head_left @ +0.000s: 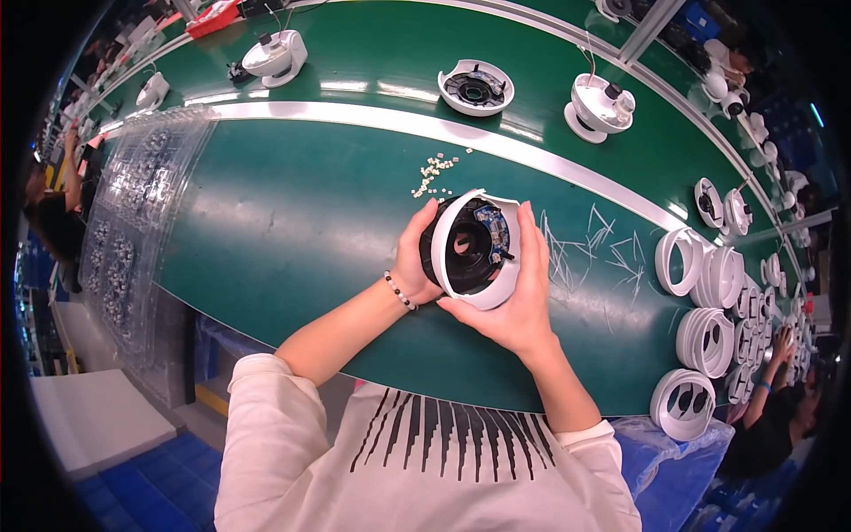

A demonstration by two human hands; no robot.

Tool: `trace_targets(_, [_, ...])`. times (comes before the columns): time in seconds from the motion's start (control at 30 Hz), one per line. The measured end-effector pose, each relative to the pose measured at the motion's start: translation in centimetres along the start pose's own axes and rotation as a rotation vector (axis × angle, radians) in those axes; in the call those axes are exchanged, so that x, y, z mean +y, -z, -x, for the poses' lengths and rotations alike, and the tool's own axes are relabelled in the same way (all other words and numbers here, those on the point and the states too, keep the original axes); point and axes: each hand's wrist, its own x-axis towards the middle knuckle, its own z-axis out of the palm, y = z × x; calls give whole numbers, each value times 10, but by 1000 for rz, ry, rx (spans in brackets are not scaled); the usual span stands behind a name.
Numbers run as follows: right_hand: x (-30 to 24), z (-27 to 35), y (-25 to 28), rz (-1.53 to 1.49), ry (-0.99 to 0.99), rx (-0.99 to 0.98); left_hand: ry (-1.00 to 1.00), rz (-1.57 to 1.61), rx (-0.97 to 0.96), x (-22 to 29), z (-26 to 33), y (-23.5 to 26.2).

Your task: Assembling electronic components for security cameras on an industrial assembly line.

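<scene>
Between both palms I hold a round white housing (pixel 496 293) tilted above the green bench. A black round insert with a central hole sits inside it, and a blue circuit board (pixel 493 227) lies along its upper right. My left hand (pixel 415 253) wraps the black side, with a beaded bracelet on the wrist. My right hand (pixel 526 293) grips the white rim from the right, fingers pointing up. Just beyond the housing, small cream-coloured connectors (pixel 432 173) lie scattered on the bench. To the right of my right hand are thin white strips (pixel 603 244), loosely spread.
Stacks of white ring-shaped housings (pixel 706 341) line the right end. Clear plastic trays (pixel 133 213) of small parts stand at the left. Past a pale rail, a green belt carries a white housing (pixel 477 87) and white assemblies on stands (pixel 599 106). Other people work at both sides.
</scene>
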Motion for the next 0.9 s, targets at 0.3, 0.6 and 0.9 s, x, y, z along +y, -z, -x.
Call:
trace_targets(0.3, [-3,-12,2,-202,-87,-110,97,52,12,10,1,2])
trace_targets(0.6, [-2,-19,-7,61,21,-205,184,43,-26,21,5,7])
trace_targets(0.9, [-4,-28,-7,85,-27,-263,122,-83,-26,25,9,17])
